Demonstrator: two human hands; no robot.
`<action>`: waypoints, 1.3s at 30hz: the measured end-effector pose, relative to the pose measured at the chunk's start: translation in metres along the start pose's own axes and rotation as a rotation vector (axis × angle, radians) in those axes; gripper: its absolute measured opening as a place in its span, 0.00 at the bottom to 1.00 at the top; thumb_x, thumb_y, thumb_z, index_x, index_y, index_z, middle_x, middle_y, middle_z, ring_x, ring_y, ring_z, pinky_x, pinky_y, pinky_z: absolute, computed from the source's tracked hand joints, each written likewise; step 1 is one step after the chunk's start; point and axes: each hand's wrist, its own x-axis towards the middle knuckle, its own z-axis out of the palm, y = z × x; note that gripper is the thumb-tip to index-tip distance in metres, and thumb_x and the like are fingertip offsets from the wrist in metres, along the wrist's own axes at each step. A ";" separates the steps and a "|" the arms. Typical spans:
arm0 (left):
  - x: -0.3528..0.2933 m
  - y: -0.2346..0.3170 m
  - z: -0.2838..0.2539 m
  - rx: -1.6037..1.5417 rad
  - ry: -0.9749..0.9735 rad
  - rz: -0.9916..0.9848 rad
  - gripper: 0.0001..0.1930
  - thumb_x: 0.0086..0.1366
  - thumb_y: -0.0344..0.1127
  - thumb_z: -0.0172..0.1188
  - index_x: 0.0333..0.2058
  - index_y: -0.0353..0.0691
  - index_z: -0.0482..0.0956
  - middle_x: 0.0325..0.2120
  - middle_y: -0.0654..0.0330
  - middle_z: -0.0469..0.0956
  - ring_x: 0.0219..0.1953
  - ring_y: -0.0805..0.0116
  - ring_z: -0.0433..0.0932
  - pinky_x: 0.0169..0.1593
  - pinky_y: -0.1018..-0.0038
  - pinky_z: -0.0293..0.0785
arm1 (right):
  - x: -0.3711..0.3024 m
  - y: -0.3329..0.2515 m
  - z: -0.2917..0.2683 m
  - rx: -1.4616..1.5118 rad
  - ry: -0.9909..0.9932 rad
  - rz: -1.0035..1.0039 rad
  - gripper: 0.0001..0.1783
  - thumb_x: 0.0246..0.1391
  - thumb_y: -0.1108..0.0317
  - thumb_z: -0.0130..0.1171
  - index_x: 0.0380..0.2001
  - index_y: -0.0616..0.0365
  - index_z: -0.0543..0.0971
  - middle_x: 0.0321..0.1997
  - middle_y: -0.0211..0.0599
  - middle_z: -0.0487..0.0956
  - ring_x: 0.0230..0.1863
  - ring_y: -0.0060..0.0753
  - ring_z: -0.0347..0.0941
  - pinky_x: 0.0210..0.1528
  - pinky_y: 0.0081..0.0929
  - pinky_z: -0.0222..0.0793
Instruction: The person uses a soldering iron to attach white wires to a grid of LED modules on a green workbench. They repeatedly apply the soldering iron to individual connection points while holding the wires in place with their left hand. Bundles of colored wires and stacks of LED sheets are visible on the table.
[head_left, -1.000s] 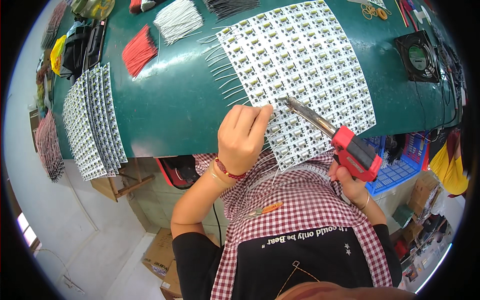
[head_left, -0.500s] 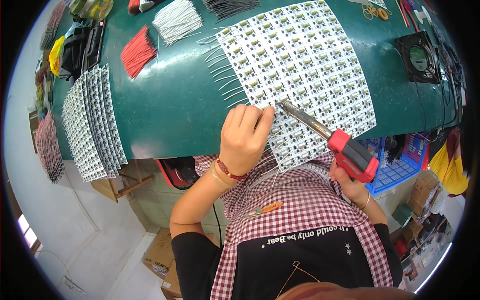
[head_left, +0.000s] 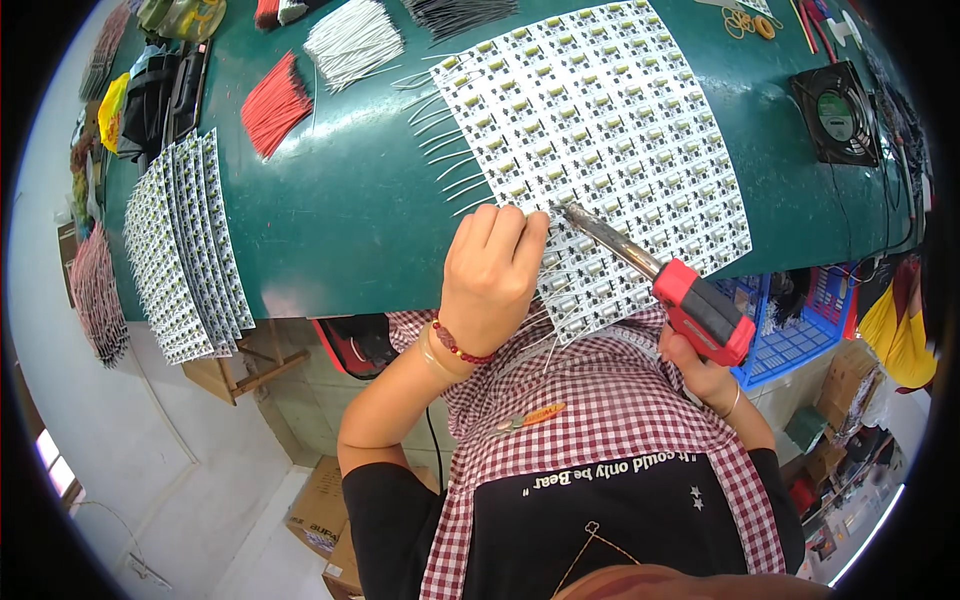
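So the soldering iron point(head_left: 655, 275) slid left across the white circuit board panel point(head_left: 600, 130); its tip now sits right by the left hand's point(head_left: 490, 280) fingertips, closer than before.

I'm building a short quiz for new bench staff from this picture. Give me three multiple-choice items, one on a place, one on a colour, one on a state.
1. Where does the soldering iron's tip rest?
A. On the panel of small circuit boards
B. On the black fan
C. On the red wire bundle

2. What colour is the iron's handle?
A. Yellow
B. Red
C. White

3. What is the left hand doing?
A. Hanging off the table
B. Pressing down on the panel's near edge
C. Lifting the white wire bundle

Answers:
1 A: the soldering iron touches the panel of small circuit boards just beside the fingertips.
2 B: the handle gripped by the right hand is red.
3 B: the left hand lies knuckles up with its fingers on the panel's near edge, over the green table.
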 end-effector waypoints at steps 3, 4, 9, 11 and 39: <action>0.002 0.001 0.000 0.004 -0.005 -0.005 0.14 0.46 0.20 0.60 0.35 0.33 0.80 0.23 0.59 0.67 0.27 0.63 0.69 0.33 0.70 0.68 | 0.002 -0.001 0.000 0.001 0.007 0.017 0.11 0.51 0.72 0.64 0.39 0.62 0.80 0.33 0.37 0.80 0.31 0.32 0.76 0.33 0.28 0.70; 0.002 0.001 -0.001 0.003 -0.008 -0.008 0.14 0.46 0.20 0.60 0.35 0.33 0.80 0.23 0.59 0.67 0.28 0.63 0.69 0.33 0.70 0.68 | 0.001 -0.002 0.001 0.015 0.017 0.012 0.11 0.51 0.72 0.64 0.39 0.62 0.80 0.33 0.37 0.80 0.31 0.32 0.76 0.33 0.28 0.70; 0.001 0.003 -0.002 0.011 -0.019 -0.010 0.13 0.46 0.21 0.60 0.35 0.33 0.80 0.23 0.59 0.67 0.28 0.63 0.70 0.33 0.70 0.68 | -0.006 -0.002 0.002 0.150 0.003 -0.051 0.13 0.57 0.74 0.59 0.47 0.63 0.78 0.35 0.33 0.78 0.34 0.25 0.74 0.37 0.25 0.69; 0.001 0.002 -0.001 0.011 -0.016 -0.011 0.13 0.46 0.21 0.60 0.35 0.33 0.80 0.24 0.60 0.67 0.28 0.63 0.70 0.33 0.70 0.68 | -0.004 -0.001 -0.001 0.217 -0.047 -0.078 0.15 0.60 0.74 0.57 0.49 0.64 0.76 0.36 0.32 0.78 0.36 0.23 0.73 0.38 0.25 0.69; 0.014 -0.019 -0.003 -0.099 0.012 -0.008 0.12 0.45 0.18 0.61 0.31 0.38 0.81 0.24 0.61 0.71 0.29 0.63 0.72 0.33 0.70 0.70 | 0.002 -0.011 0.011 0.158 -0.005 -0.061 0.22 0.64 0.60 0.56 0.54 0.64 0.68 0.27 0.34 0.73 0.28 0.23 0.68 0.33 0.25 0.69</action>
